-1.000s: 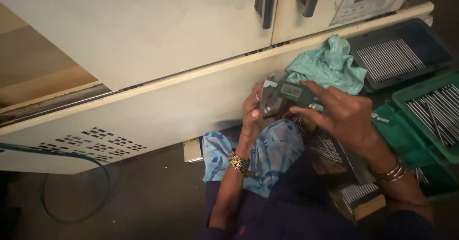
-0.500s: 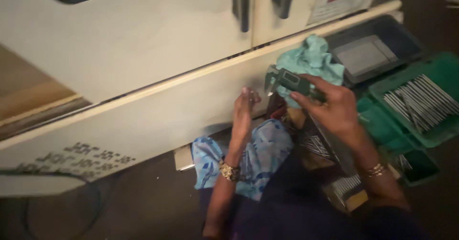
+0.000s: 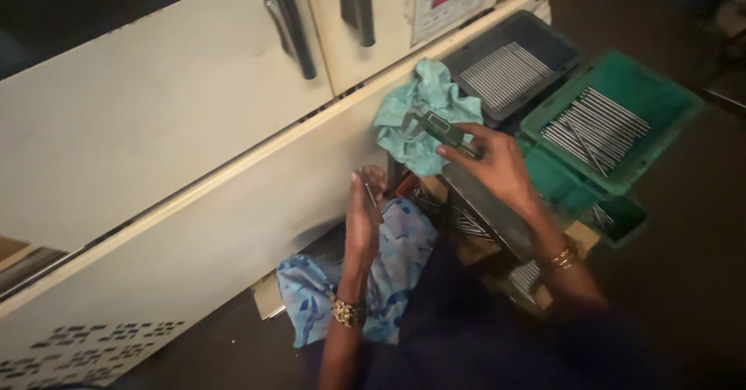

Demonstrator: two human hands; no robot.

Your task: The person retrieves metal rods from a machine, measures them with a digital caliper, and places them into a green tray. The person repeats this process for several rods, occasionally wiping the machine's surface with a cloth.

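My right hand (image 3: 497, 166) grips a digital caliper (image 3: 440, 126), held out over a crumpled teal cloth (image 3: 420, 110). My left hand (image 3: 364, 215) is lower and to the left, above my blue patterned lap cloth (image 3: 404, 254). It pinches a thin metal pin (image 3: 371, 198) that stands upright between the fingers. The two hands are apart. Both wrists carry gold bangles.
A cream machine cabinet (image 3: 194, 134) with black door handles fills the left and top. A dark grey tray (image 3: 509, 67) and a green crate (image 3: 614, 118) at the right hold rows of several metal pins. More pins lie in small boxes (image 3: 536, 273) under my right forearm.
My hands have separated: the right one has carried the caliper up and right over the teal cloth, the left one has dropped toward my lap with the pin. The camera view has shifted too.
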